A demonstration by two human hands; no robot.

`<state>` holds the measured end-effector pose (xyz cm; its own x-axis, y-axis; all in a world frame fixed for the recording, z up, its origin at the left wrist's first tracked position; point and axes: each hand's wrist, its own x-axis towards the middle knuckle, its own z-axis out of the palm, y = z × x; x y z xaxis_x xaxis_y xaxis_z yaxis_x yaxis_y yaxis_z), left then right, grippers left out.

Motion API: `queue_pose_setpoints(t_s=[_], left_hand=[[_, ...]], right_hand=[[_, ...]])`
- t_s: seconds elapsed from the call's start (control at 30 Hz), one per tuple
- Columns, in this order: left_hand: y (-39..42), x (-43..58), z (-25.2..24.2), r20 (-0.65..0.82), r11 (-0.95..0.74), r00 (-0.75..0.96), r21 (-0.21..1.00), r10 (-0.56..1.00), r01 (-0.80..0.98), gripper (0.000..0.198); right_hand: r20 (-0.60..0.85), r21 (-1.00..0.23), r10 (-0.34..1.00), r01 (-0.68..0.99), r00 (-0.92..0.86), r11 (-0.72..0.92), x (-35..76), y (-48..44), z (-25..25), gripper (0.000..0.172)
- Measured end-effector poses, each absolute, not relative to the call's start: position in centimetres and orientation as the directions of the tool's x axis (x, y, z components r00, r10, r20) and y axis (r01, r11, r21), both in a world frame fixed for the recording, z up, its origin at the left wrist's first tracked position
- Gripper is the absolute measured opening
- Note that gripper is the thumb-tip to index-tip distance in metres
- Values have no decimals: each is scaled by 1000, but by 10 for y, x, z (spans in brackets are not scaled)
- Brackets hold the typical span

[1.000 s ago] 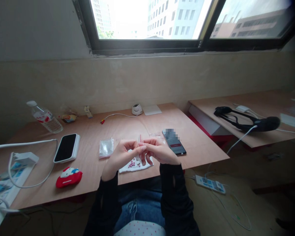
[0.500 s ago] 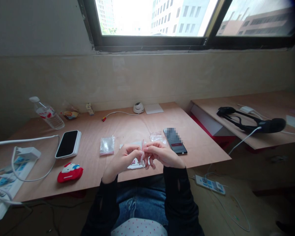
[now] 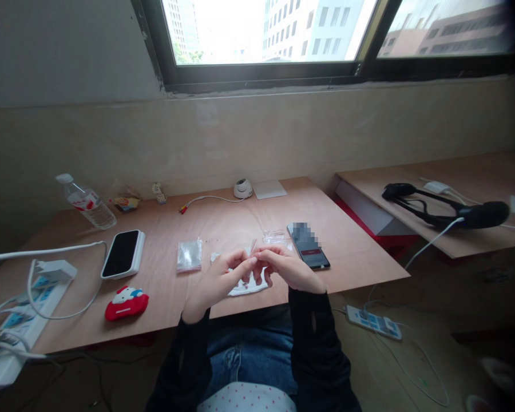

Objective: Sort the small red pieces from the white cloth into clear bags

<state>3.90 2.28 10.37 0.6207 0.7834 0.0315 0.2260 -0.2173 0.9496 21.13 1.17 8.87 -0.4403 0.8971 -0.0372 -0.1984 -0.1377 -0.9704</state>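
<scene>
My left hand and my right hand meet above the front of the wooden desk. Both pinch a small clear zip bag with a red strip, held between the fingertips. Under the hands lies a white sheet with small pink pieces on it, mostly hidden by my fingers. A stack of clear bags lies just left of my left hand. Another clear bag rests beyond my right hand.
A dark phone lies right of my hands, a phone in a white case to the left, beside a red and white plush case. A power strip with cables, a water bottle and a second desk are nearby.
The hands stay together on the small bag; its red strip was upright between the fingers and now peeks out above them. The view shifted slightly.
</scene>
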Motion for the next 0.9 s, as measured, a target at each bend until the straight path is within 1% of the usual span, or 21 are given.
queue_pose_setpoints(t_s=[0.2,0.43,0.6,0.73,0.9], left_hand=[[22,42,100,65,-219,566,953,822,210,28],[22,45,102,104,-307,534,901,839,307,30],[25,45,96,121,-331,440,834,890,441,30],[27,46,90,138,-326,340,740,930,589,29],[28,47,85,187,-324,266,624,945,711,28]], right_hand=[[-51,-975,900,-174,-434,-139,213,13,86,25],[-122,-968,893,-147,-433,-204,209,19,78,38],[-80,-984,940,-127,-331,-129,201,24,75,33],[-48,-999,971,-5,-234,-50,192,27,76,31],[22,-996,979,79,-204,39,188,31,73,30]])
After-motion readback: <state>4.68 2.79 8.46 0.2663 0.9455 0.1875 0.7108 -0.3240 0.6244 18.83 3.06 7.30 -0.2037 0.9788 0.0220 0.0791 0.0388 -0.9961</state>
